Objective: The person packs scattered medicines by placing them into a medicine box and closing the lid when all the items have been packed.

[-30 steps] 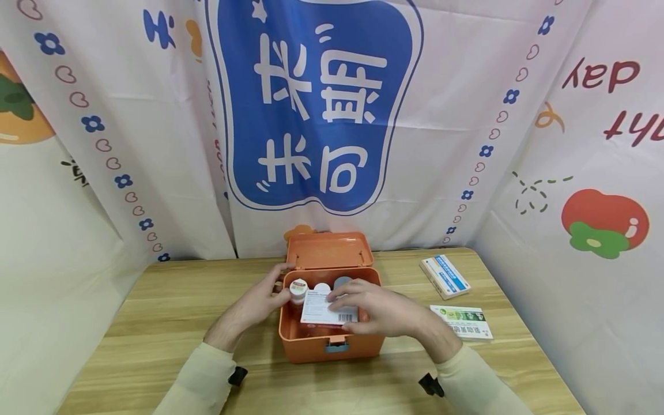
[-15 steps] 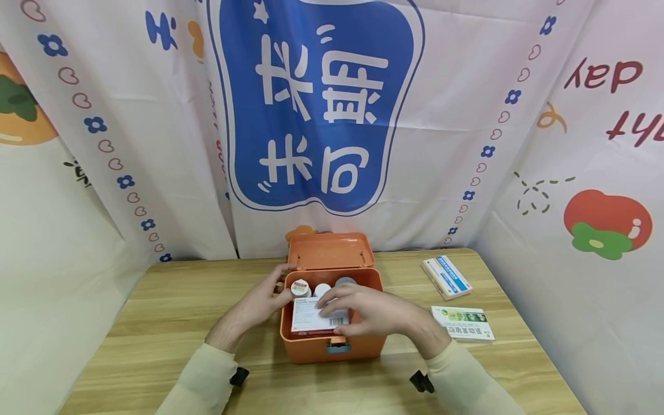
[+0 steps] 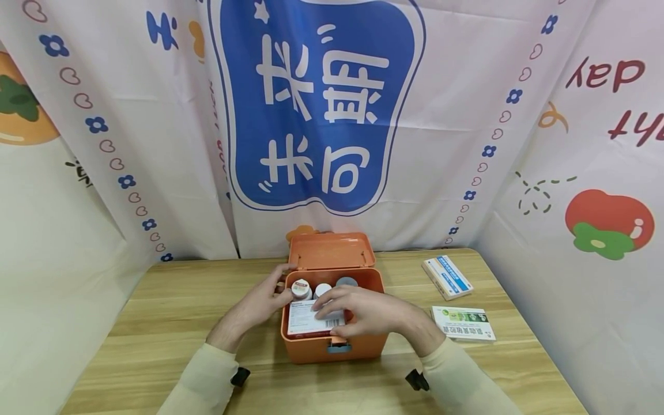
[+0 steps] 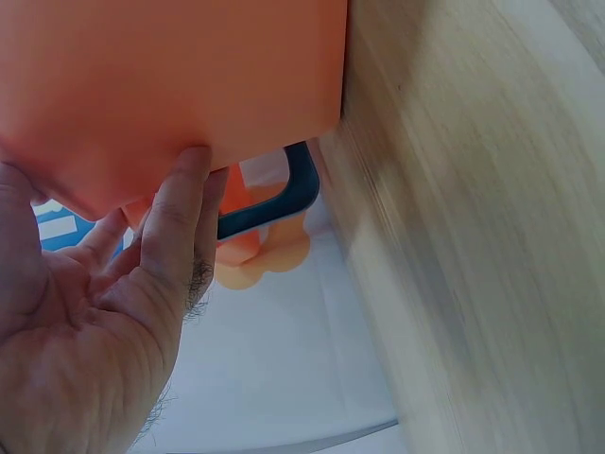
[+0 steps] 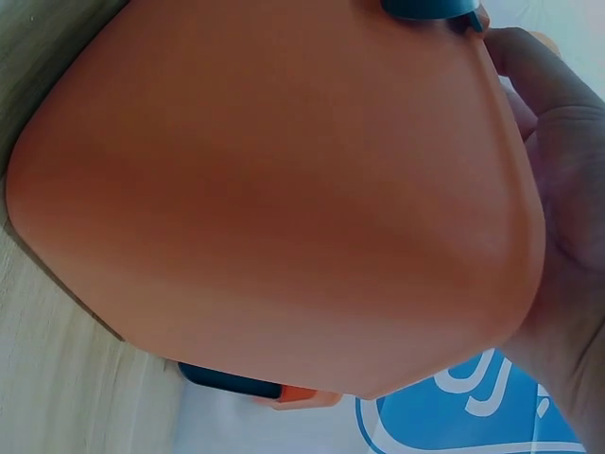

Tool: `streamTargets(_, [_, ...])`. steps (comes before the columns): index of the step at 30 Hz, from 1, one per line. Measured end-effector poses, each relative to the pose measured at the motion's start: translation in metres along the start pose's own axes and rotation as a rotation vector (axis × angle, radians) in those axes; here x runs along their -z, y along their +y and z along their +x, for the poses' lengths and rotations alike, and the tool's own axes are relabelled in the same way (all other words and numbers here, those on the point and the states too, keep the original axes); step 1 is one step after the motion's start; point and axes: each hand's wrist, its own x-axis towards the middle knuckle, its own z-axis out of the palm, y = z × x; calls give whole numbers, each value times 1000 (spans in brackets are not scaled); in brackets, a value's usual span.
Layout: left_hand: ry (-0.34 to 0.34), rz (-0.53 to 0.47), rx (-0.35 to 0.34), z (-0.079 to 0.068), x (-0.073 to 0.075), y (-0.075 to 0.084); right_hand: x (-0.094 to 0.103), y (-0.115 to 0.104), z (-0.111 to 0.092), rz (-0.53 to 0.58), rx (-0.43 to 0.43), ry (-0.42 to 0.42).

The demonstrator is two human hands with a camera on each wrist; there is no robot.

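An orange plastic storage box (image 3: 311,349) stands on the table, its lid (image 3: 332,251) raised at the back. My left hand (image 3: 254,305) grips its rear left corner, the thumb at the rim and the fingers (image 4: 170,213) against the outer wall. With my right hand (image 3: 370,314) I hold a white medicine carton (image 3: 302,323) at the front of the opening, over the box's interior. Behind the carton a white-capped bottle (image 3: 301,288), another white cap (image 3: 323,289) and a grey lid (image 3: 346,281) show inside. In the right wrist view the box wall hides the carton.
Two more medicine cartons lie at the table's right: a blue-and-white carton (image 3: 448,277) towards the back and a green-and-white carton (image 3: 463,324) nearer. A dark handle (image 4: 293,189) sticks out behind the box. A printed curtain (image 3: 446,115) hangs behind the table.
My right hand has moved left and a little towards me, bringing the carton to the front left of the box. The left hand keeps its place at the corner.
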Motion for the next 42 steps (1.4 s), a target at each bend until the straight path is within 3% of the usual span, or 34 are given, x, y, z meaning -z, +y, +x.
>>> streamTargets(25, [-1,-44,-52,0,-1,-4,-2,6,4,-9,55,23])
streamTargets(42, [-8,-53,-38,0,-2,-3,13,20,-20,92,-127,135])
